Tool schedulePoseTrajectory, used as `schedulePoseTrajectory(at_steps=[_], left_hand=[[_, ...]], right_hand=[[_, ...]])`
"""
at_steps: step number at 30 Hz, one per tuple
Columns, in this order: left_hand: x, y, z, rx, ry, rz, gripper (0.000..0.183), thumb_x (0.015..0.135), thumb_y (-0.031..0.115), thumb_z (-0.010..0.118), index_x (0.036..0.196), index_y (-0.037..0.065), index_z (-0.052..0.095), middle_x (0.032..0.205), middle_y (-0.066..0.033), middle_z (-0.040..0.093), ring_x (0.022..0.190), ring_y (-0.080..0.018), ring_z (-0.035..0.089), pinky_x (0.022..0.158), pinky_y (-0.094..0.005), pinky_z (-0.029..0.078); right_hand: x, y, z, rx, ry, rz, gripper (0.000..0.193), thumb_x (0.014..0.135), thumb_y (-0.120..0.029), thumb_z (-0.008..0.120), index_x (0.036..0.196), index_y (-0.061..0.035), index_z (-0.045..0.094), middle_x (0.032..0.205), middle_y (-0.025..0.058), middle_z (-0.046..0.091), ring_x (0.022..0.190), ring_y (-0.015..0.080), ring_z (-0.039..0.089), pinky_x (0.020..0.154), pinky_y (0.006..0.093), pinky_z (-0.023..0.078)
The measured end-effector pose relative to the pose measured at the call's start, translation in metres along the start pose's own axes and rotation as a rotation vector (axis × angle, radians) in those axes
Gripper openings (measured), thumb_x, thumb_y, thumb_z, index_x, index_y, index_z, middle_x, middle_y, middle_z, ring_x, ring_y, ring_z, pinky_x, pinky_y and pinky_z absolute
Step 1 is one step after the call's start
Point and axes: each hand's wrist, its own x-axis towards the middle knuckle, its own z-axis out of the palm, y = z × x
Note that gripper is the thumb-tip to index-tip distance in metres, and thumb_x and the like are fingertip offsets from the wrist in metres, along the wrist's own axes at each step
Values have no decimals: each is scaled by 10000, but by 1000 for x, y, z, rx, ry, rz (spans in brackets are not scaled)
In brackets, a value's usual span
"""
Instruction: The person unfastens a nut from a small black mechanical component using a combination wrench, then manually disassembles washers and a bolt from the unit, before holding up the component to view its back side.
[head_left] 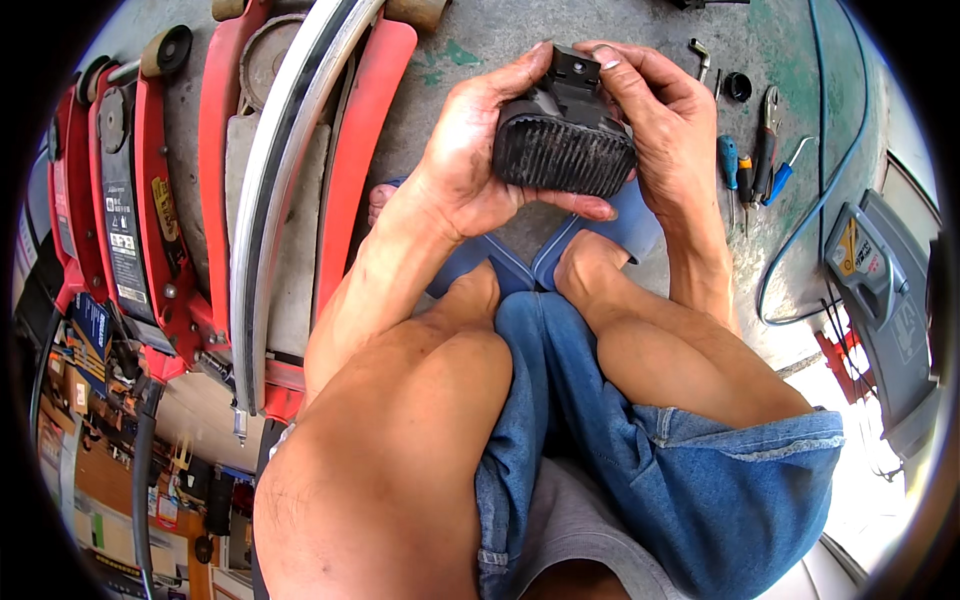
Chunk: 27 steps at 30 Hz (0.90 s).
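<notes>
To my left the red floor jack lay on the concrete floor, and beside it a curved wheel rim arched past my elbow. I was squatting in blue sandals, so anything I let slip would have dropped onto my toes or the hard floor.

My left hand cupped the black ribbed part from below and from its left end, the thumb lying along the lower edge and the fingers closed round the back. The part sat in the air between both hands, above my feet, ribbed face turned toward me. My right hand was clamped on its right end, the forefinger pressing on the small square housing at the top.

As I judged it, the risk lay in that press: pushed too hard, the housing could have cracked or the part twisted out of my left palm (my hands looked grimy, which would not have helped).

Further right, the screwdrivers and pliers lay loose, near a blue hose, easy to kick if I shifted.
</notes>
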Motion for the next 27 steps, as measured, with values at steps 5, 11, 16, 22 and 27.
schedulePoseTrajectory(at_steps=[5, 11, 16, 22, 27], left_hand=[[0, 1, -6, -66, -53, -9, 578, 1052, 479, 380, 1342, 5, 537, 1172, -249, 676, 962, -479, 701, 647, -596, 641], [2, 0, -8, -106, -68, -12, 574, 1053, 471, 380, 1357, 5, 522, 1194, -264, 662, 981, -497, 689, 664, -607, 639], [3, -2, -9, -85, -49, -2, 574, 1051, 470, 385, 1359, 5, 520, 1197, -265, 661, 980, -498, 689, 663, -598, 642], [3, -1, -8, -61, -30, 5, 580, 1045, 479, 396, 1360, 9, 523, 1196, -264, 663, 975, -492, 692, 660, -583, 647], [3, -1, -9, -61, -37, 6, 581, 1045, 479, 392, 1360, 9, 525, 1195, -264, 664, 974, -489, 694, 659, -581, 647]], right_hand=[[-2, -8, 3, -26, -3, 79, 210, 973, -156, 680, 1104, -5, 744, 970, 22, 726, 836, 57, 620, 732, 199, 484], [-1, -2, 1, 23, 2, 68, 209, 975, -150, 668, 1115, -12, 741, 959, 29, 723, 810, 53, 618, 712, 199, 485], [0, -1, 1, 14, -11, 95, 212, 976, -149, 663, 1116, -10, 739, 949, 29, 722, 814, 61, 623, 718, 205, 492], [1, 0, 2, 18, -10, 103, 213, 976, -151, 664, 1120, -13, 739, 947, 25, 720, 808, 60, 619, 716, 206, 490], [1, -2, 1, -8, -11, 105, 216, 977, -157, 665, 1123, -16, 739, 942, 23, 718, 800, 54, 613, 703, 201, 486]])
